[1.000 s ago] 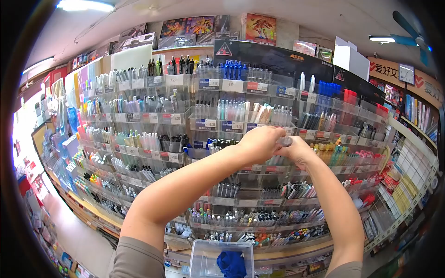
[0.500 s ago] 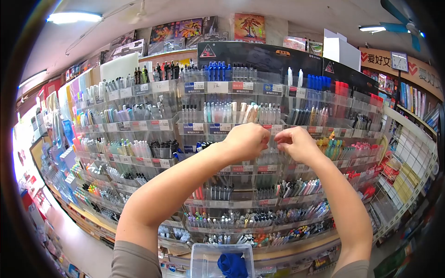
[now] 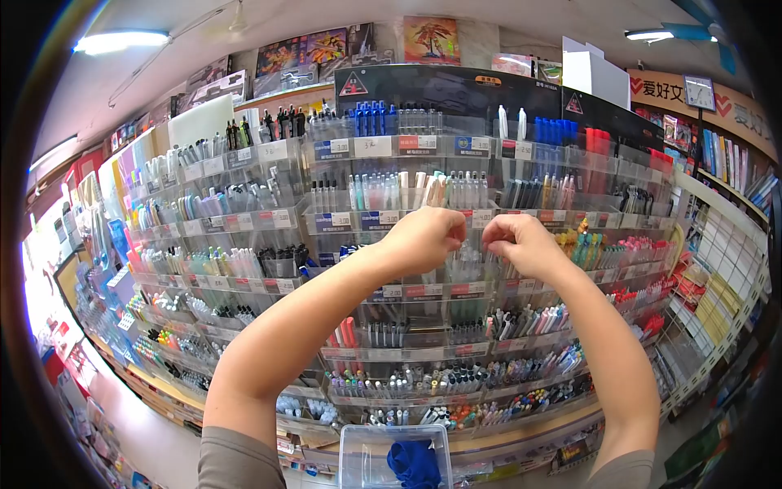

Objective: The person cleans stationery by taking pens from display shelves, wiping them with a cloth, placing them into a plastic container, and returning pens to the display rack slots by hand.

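Both arms reach up to the middle of a tiered pen rack. My left hand (image 3: 430, 239) has its fingers curled in, in front of a shelf's price strip. Just right of it, my right hand (image 3: 525, 244) has thumb and fingers bent together, facing the left hand across a small gap. Anything held in either hand is too small or hidden to make out. Behind and below the gap is a clear compartment of pens (image 3: 467, 265). Above the hands stand pale-barrelled pens (image 3: 436, 190). Yellow and green pens (image 3: 588, 248) fill a compartment right of my right hand.
A clear plastic box (image 3: 354, 460) with a blue cloth (image 3: 414, 463) inside is low in front of me. Blue pens (image 3: 371, 119) and red pens (image 3: 599, 143) stand on the top tier. A white wire grid (image 3: 717, 269) borders the rack's right side.
The gap between my hands has widened slightly, the left hand shifting a little left. The whole view has shifted slightly. No thing has visibly been taken or put down.
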`<state>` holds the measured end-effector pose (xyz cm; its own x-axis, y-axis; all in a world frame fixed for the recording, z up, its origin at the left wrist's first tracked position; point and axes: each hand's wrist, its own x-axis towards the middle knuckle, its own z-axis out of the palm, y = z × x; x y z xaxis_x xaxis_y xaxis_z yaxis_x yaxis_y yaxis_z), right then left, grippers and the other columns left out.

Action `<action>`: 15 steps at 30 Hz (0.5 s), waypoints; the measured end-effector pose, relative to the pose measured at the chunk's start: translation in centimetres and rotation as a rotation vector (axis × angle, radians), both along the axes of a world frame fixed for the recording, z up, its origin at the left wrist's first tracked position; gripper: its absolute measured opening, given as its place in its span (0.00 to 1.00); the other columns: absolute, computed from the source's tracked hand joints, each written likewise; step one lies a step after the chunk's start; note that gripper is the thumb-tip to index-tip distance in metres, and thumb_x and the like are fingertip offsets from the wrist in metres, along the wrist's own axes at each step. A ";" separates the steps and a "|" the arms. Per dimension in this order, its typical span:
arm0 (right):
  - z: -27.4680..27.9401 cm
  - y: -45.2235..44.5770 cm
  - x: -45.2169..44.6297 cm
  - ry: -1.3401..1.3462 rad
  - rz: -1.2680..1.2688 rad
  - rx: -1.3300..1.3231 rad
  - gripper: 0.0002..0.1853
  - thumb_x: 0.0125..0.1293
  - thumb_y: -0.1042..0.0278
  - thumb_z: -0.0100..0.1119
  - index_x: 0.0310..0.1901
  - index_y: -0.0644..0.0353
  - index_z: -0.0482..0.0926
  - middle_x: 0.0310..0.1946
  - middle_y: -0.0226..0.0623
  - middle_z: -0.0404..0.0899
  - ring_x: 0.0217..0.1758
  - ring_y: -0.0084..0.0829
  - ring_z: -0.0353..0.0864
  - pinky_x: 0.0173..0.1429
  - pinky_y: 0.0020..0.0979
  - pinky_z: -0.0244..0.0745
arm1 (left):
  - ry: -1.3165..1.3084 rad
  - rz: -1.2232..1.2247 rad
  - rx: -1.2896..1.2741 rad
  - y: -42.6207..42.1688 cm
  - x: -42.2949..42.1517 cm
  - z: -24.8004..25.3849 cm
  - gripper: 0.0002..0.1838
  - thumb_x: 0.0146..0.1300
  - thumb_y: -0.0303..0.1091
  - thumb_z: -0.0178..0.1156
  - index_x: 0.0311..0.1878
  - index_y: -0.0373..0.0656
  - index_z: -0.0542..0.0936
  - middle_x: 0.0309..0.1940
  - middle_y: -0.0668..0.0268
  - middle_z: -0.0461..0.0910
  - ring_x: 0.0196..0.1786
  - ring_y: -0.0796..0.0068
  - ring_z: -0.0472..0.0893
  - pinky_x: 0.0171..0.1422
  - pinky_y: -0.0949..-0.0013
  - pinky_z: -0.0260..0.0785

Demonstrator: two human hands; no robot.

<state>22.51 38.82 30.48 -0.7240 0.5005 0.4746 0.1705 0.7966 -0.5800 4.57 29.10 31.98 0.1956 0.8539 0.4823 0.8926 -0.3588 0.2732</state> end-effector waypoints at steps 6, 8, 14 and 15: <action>1.1 0.5 1.2 0.096 0.138 -0.149 0.06 0.56 0.84 0.54 0.35 0.65 0.76 0.31 0.33 0.80 0.36 0.20 0.77 0.42 0.23 0.72 | -0.142 -0.101 -0.055 0.2 0.0 0.3 0.04 0.57 0.25 0.58 0.35 0.36 0.77 0.27 0.60 0.80 0.33 0.73 0.78 0.41 0.69 0.70; 1.5 0.3 1.4 0.108 0.154 -0.161 0.06 0.57 0.84 0.53 0.35 0.66 0.76 0.32 0.34 0.80 0.37 0.21 0.77 0.43 0.23 0.72 | -0.159 -0.110 -0.072 0.4 0.0 0.2 0.04 0.57 0.26 0.59 0.34 0.36 0.76 0.26 0.61 0.79 0.31 0.75 0.77 0.39 0.70 0.69; 1.7 0.2 1.6 -0.004 0.186 -0.116 0.08 0.57 0.85 0.52 0.36 0.64 0.77 0.34 0.33 0.80 0.41 0.22 0.78 0.48 0.25 0.72 | -0.123 -0.015 -0.025 0.1 0.9 0.5 0.08 0.54 0.30 0.62 0.31 0.35 0.76 0.21 0.62 0.77 0.25 0.76 0.75 0.32 0.70 0.68; 1.6 0.1 1.5 -0.020 0.177 -0.082 0.07 0.57 0.85 0.52 0.36 0.64 0.76 0.33 0.33 0.80 0.40 0.22 0.78 0.47 0.25 0.72 | -0.116 -0.008 -0.019 0.2 0.9 0.5 0.08 0.54 0.30 0.62 0.31 0.35 0.76 0.21 0.62 0.77 0.25 0.75 0.75 0.32 0.70 0.68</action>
